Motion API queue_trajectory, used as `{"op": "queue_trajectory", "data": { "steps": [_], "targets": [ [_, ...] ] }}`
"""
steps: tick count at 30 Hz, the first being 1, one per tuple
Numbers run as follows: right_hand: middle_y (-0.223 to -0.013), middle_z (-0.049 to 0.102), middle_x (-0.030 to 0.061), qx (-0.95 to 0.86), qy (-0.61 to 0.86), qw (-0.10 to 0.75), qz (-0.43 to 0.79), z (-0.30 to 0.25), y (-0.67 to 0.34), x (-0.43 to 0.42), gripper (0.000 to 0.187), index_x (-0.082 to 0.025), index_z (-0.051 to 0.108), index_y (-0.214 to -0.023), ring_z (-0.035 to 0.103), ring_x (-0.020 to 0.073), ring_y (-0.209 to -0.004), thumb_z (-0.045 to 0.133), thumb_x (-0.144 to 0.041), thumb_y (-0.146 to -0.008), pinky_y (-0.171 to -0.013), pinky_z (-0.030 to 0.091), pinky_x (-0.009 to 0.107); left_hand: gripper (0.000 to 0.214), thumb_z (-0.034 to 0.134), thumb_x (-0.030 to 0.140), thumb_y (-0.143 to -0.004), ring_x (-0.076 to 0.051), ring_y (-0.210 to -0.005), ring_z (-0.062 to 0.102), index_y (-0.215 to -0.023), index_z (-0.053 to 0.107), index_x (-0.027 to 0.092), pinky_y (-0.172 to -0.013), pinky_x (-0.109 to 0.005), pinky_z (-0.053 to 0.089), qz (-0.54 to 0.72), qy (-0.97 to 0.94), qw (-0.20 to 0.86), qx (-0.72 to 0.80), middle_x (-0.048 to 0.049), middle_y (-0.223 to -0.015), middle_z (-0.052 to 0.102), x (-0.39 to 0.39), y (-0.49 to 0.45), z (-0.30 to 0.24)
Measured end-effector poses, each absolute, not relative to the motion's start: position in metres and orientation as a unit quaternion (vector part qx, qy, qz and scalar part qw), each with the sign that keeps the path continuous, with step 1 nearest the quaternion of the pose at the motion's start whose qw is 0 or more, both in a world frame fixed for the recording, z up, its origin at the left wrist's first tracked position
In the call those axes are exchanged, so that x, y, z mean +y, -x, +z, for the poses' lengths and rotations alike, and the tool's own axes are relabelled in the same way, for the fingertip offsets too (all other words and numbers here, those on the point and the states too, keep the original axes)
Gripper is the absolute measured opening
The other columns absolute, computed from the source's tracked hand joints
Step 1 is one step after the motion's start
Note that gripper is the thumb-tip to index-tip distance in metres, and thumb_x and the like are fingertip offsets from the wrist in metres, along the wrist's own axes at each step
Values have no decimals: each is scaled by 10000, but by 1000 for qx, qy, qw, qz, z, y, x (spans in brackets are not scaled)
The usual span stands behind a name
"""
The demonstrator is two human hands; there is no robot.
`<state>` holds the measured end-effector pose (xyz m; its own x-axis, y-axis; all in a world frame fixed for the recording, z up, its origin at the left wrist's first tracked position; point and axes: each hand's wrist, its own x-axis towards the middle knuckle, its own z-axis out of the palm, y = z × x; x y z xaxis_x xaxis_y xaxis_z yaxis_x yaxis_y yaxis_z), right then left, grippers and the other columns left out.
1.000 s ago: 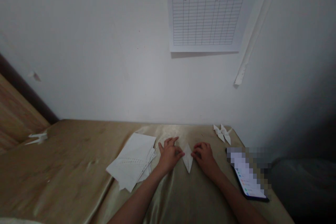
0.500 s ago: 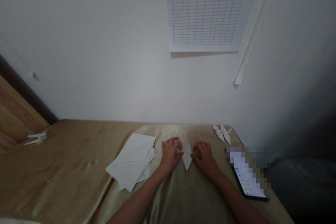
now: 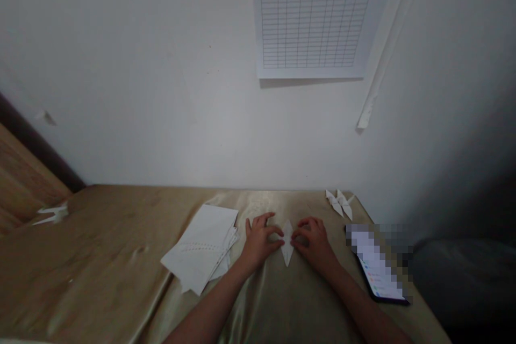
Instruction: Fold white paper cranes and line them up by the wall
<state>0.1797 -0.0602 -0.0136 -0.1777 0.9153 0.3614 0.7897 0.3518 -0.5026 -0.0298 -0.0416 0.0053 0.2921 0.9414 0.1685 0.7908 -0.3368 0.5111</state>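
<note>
we have two hands on one folded paper (image 3: 287, 256), a slim diamond held between them low over the gold cloth (image 3: 298, 312); whether it touches the cloth, we cannot tell. our left hand (image 3: 258, 241) pinches its left edge between thumb and forefinger, and our right hand (image 3: 315, 242) does the same on the right. we judge it light, fairly stiff along its creases, hardly slippery, yet easily bent at the tips, so the sides at its widest part seem our best hold. we count one phone (image 3: 381, 279) at right; one pile of white sheets (image 3: 205, 242) at left, too overlapped to number; one white scrap (image 3: 58, 213) at far left; two folded pieces (image 3: 344, 206) near the far right corner; and one printed chart (image 3: 310, 32) on the wall (image 3: 141, 91).
</note>
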Motion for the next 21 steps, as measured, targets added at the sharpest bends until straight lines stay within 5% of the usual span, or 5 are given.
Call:
{"op": "queue_trajectory", "data": {
  "steps": [11,16,21],
  "targets": [
    [-1183,584,39,-769,568,280,88,-5,-183,-66,270,-340,740,-904,406,309,-1258,830,-430,-667,-1099,265,511,571,887,465,-581,-363,-1456,272,-1109,679,397,-1145,-697,13,159,-813,177,531,-51,-1596,286,-44,40,7],
    [-1178,596,46,-789,555,252,75,-2,-185,-69,454,-339,723,-969,370,343,-1320,844,-562,-592,-1150,125,603,748,917,514,-468,-389,-1476,220,-1150,641,378,-1138,-709,-17,142,-820,179,525,-87,-1616,233,-48,38,7],
    [-1177,609,50,-799,547,243,60,-1,-186,-71,523,-324,703,-1005,373,349,-1334,818,-622,-591,-1162,83,634,742,910,527,-485,-393,-1468,235,-1156,649,347,-1143,-708,-2,153,-828,177,510,-89,-1612,255,-50,41,10]
  ]
}}
